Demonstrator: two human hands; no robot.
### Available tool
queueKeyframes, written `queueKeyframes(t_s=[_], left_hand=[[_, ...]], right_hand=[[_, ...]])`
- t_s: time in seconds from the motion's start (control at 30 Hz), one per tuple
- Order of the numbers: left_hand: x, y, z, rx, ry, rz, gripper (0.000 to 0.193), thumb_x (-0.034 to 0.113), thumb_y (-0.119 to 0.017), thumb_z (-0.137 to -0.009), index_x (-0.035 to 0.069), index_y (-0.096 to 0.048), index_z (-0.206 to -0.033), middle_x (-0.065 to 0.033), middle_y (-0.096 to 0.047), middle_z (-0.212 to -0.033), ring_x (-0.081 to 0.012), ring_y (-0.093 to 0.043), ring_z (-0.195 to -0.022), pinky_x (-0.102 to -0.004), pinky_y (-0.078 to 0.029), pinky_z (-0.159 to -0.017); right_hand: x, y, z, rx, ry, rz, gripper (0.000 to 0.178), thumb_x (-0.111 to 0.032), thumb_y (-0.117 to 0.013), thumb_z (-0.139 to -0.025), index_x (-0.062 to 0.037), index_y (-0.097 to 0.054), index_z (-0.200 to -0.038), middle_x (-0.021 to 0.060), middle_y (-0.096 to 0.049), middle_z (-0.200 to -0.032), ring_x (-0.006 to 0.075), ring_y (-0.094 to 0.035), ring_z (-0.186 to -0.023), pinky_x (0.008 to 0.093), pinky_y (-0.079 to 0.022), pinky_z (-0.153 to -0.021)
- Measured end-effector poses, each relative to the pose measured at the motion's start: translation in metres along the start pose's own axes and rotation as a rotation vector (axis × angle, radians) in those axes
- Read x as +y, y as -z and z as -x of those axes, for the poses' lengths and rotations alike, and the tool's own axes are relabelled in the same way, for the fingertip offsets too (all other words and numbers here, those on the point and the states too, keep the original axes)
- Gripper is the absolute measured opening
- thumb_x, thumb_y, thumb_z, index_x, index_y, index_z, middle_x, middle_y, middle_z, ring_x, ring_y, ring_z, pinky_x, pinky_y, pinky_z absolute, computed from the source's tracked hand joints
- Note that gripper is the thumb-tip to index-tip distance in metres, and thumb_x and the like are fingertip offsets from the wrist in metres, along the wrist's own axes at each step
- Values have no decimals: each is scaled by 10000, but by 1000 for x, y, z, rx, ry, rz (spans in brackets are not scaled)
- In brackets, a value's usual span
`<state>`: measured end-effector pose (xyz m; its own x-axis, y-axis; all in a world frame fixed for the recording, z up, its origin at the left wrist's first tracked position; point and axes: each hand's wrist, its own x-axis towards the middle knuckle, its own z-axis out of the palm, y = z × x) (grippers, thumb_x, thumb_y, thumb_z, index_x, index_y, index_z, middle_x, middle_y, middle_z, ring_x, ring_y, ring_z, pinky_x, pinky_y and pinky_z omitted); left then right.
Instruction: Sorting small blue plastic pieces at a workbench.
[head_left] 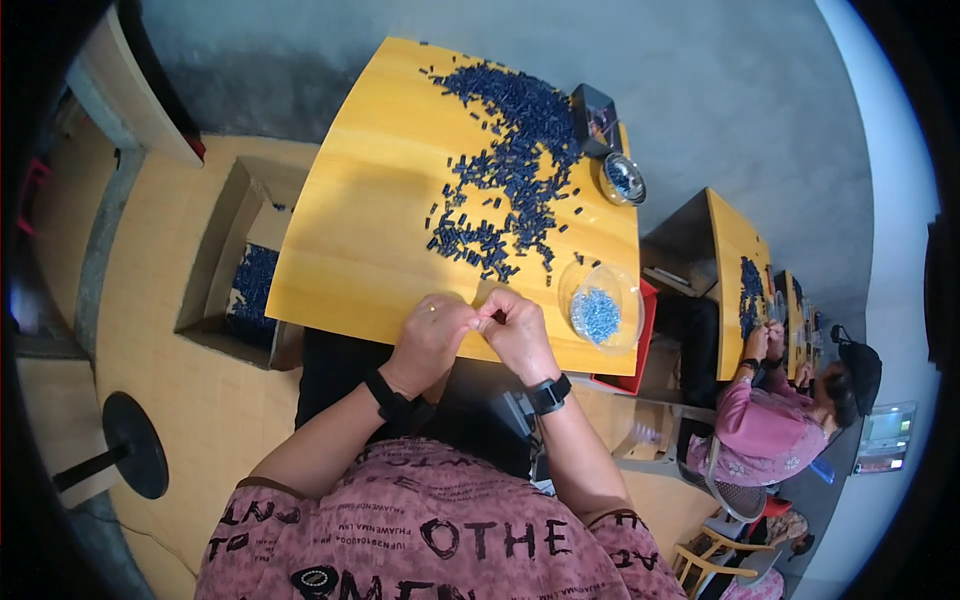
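My left hand [430, 332] and my right hand [515, 333] meet over the near edge of the yellow table [350, 200]. Thumbs and fingertips are pinched together, and whatever lies between them is too small or hidden to make out. Across the table spreads a large heap of small dark-blue cylindrical pieces [515, 120], with loose ones scattered toward me. Right of my right hand stands a clear round dish [630, 330] holding small light-blue translucent pieces [596, 316]. Both wrists wear black bands.
At the far right edge sit a black box [597, 112] and a metal bowl [622, 180] with small pieces inside. On the floor at left, a cardboard box [215, 250] holds more dark pieces. A red bin [640, 345] is beside the table. A co-worker [765, 430] sits at another table.
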<state>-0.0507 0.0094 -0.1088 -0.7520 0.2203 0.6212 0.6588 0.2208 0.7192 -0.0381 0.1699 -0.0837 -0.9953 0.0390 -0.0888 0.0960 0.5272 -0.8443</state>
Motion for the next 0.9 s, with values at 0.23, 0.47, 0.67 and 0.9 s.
queueKeyframes(t_s=[0.23, 0.47, 0.67, 0.9], left_hand=[[4, 0, 7, -5, 99, -30, 152, -16, -675, -781, 34, -626, -916, -131, -661, -916, -318, -644, -863, -382, -515, -776], [-3, 68, 19, 284, 595, 300, 132, 27, -686, -841, 3, -671, -970, -40, -683, -925, -117, -628, -860, -251, -495, -813], [-35, 167, 22, 612, 646, 110, 185, -17, -666, -847, 10, -679, -1030, -18, -656, -956, -101, -604, -853, -242, -488, -785], [-21, 137, 1, 384, 474, -1, 222, -29, -623, -869, 19, -665, -1081, -43, -641, -1058, -123, -606, -930, -244, -481, -829]], right_hand=[[22, 5, -11, 141, -32, -315, 66, -44, -748, -826, -8, -697, -848, -7, -649, -719, 48, -549, -657, 222, -459, -597], [4, 0, -21, 476, 300, 296, 137, -46, -716, -797, -35, -710, -933, 155, -682, -865, 328, -665, -761, 396, -539, -682], [3, -2, -24, 504, 330, 513, 78, -79, -710, -810, -50, -690, -880, 138, -660, -791, 301, -643, -677, 381, -512, -612], [6, -1, -22, 483, 295, 462, 79, -104, -668, -826, -44, -643, -871, 129, -649, -725, 303, -639, -619, 399, -511, -582]])
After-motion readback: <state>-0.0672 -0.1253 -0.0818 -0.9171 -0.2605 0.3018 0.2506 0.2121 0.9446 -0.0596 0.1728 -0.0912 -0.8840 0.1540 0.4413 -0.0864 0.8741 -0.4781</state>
